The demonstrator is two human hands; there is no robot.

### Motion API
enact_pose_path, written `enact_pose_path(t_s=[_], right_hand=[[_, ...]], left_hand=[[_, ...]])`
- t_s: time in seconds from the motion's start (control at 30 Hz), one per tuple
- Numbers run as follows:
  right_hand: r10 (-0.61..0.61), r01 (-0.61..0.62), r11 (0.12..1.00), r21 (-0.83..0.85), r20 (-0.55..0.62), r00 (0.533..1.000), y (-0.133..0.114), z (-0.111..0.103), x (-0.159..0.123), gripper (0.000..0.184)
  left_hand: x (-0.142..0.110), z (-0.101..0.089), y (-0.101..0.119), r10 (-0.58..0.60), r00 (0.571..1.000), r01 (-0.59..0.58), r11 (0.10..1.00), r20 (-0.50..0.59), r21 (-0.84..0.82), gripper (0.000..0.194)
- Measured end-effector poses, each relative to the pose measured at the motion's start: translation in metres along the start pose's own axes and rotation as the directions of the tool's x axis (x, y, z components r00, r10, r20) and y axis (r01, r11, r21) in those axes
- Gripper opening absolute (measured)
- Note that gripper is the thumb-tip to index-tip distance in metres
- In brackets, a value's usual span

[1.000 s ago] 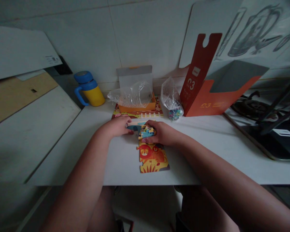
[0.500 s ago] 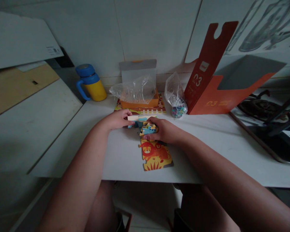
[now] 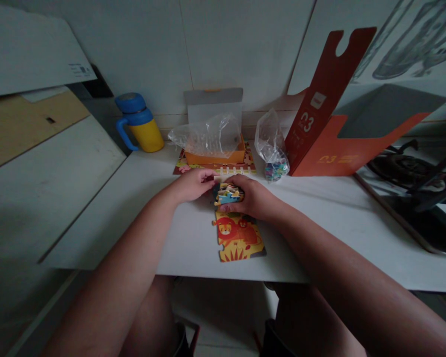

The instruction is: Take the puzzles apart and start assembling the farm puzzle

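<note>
My right hand is wrapped around a small stack of jigsaw puzzle pieces, with a light blue picture on the front one. My left hand is at the stack's left side, its fingers pinched on a puzzle piece that they mostly hide. Just below the stack, joined puzzle pieces showing red lions on yellow lie flat on the white table. The top edge of this joined section is partly covered by the right hand and the stack.
Behind my hands an open orange box holding a clear plastic bag sits on a printed sheet. A bag of pieces and a large orange box stand right, near a stove. A blue-yellow jug stands left.
My left hand has moved right, up against the stack, and the pale-edged piece it held is now mostly out of sight. The right hand keeps its grip; the view has shifted slightly.
</note>
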State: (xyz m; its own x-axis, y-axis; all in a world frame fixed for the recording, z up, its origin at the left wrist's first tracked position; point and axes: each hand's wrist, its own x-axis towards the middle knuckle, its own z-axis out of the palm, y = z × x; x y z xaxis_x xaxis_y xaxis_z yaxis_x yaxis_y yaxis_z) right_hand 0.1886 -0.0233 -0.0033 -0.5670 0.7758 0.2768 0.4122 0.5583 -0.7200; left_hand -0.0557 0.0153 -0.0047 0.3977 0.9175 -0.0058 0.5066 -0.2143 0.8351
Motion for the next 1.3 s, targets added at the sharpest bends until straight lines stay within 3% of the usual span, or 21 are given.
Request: enact_pose_path(t_s=[0.1,0.27,0.43,0.53,0.6,0.67,0.77,0.83,0.97,1.2,1.3], right_hand=[[0.026,-0.026,1.0,0.0,-0.05,0.998,0.003,0.003,0.0,0.071],[0.131,-0.137,0.99,-0.024,-0.167,0.977,0.008,0.008,0.0,0.1],[0.084,-0.094,0.989,-0.115,-0.091,0.992,0.005,0.004,0.001,0.089],[0.137,-0.14,0.985,-0.102,-0.038,0.99,0.0,0.0,0.001,0.08],[0.175,-0.178,0.977,-0.119,-0.033,0.984,-0.003,-0.003,0.001,0.071],[0.19,-0.19,0.967,-0.168,-0.017,0.982,-0.006,-0.009,0.001,0.065],[0.167,-0.146,0.973,-0.18,0.106,0.98,-0.011,-0.021,-0.002,0.064],[0.122,-0.1,0.991,-0.093,0.267,0.956,-0.015,-0.029,-0.005,0.065],[0.011,-0.077,0.992,0.096,0.557,0.831,-0.023,-0.038,-0.008,0.061],[0.027,-0.16,0.973,0.166,0.608,0.793,-0.023,-0.032,-0.007,0.066],[0.013,-0.144,0.972,0.184,0.575,0.818,-0.024,-0.031,-0.007,0.066]], left_hand=[[-0.001,0.001,0.003,0.107,0.992,-0.114,0.988,0.066,0.1,0.028],[-0.007,-0.002,0.014,0.142,0.987,-0.153,0.975,0.077,0.162,0.035],[-0.008,0.004,0.016,0.195,0.976,-0.197,0.98,0.094,0.014,0.029],[-0.007,0.007,0.017,0.181,0.981,-0.174,0.98,0.066,-0.096,0.031],[-0.007,0.007,0.016,0.134,0.991,-0.134,0.99,-0.008,-0.032,0.029],[-0.007,0.005,0.013,0.114,0.989,-0.098,0.983,-0.097,0.157,0.024],[-0.007,0.002,0.006,0.136,0.985,-0.076,0.891,-0.105,0.448,0.029],[-0.008,0.001,0.003,0.139,0.988,-0.088,0.855,-0.063,0.512,0.041],[-0.005,0.003,0.001,0.098,0.993,-0.053,0.862,-0.062,0.504,0.057],[0.003,0.01,-0.012,0.074,0.985,-0.023,0.952,-0.154,0.305,0.062],[0.004,0.012,-0.013,0.067,0.992,-0.055,0.991,-0.105,0.12,0.05]])
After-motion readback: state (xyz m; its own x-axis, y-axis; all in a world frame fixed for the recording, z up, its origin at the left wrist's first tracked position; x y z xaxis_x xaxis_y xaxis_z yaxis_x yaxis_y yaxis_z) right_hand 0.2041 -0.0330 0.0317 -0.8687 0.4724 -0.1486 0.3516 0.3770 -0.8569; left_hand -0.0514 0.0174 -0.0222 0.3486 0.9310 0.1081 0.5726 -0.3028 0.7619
